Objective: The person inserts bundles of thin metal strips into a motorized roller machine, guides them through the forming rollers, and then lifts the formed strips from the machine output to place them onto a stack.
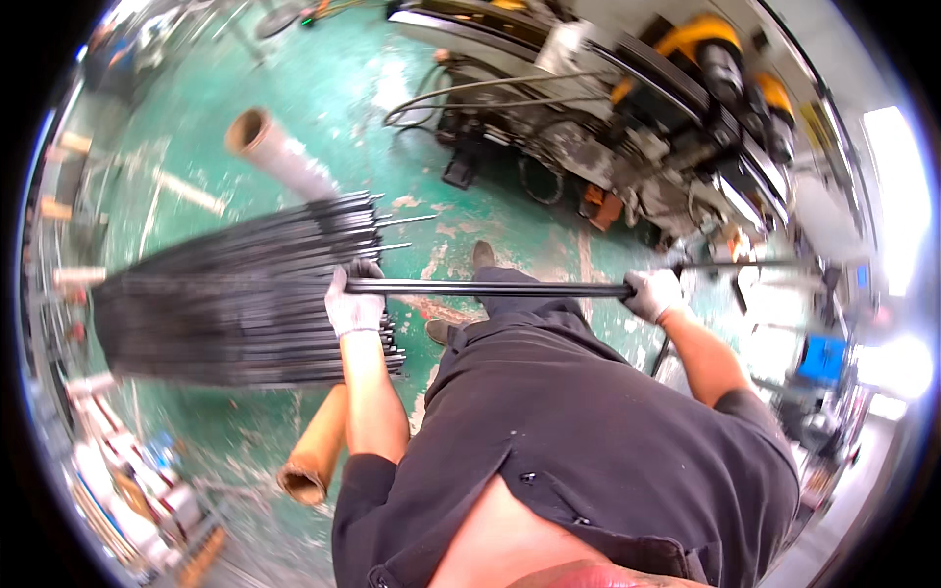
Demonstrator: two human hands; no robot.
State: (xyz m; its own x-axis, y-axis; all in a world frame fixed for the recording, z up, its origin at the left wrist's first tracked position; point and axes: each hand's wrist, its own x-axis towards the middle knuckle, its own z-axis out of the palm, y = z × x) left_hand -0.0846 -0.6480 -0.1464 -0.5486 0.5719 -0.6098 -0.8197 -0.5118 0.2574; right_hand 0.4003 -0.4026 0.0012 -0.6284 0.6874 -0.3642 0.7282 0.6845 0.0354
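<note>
While the left hand and right hand grasped the black rods, these ran nine to three o'clock between them; the rod stack lay at nine, nearer the left hand.

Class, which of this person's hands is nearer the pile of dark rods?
Left. The left hand is at the right end of the pile; the right hand is far to its right.
</note>
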